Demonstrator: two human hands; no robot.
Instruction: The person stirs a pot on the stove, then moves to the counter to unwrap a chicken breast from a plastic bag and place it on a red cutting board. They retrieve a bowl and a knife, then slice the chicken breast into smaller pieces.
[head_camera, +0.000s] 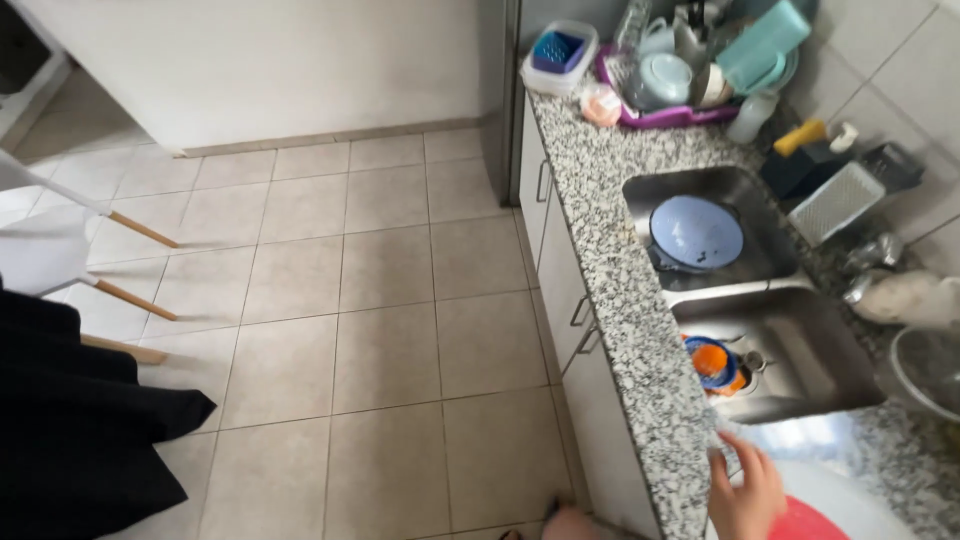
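Observation:
My right hand (745, 492) shows at the bottom right, over the speckled granite counter (620, 290). Its fingers point up toward the sink and lie against the rim of a round white bowl (850, 490) with something red (815, 522) inside. The frame edge cuts the hand off, so its grip is unclear. My left hand is out of view. Just beyond the fingers is the near sink basin (800, 350), holding small orange and blue dishes (712, 362). The far basin (740, 195) holds a pale blue colander (695, 232).
A purple dish rack (690, 75) packed with cups and bowls stands at the counter's far end, beside a clear tub (558, 55). A grater (835, 203) and bottles sit behind the sinks. White cabinets (565, 290) face a tiled floor (350, 300). A white chair (60, 250) and dark cloth (80, 420) are at the left.

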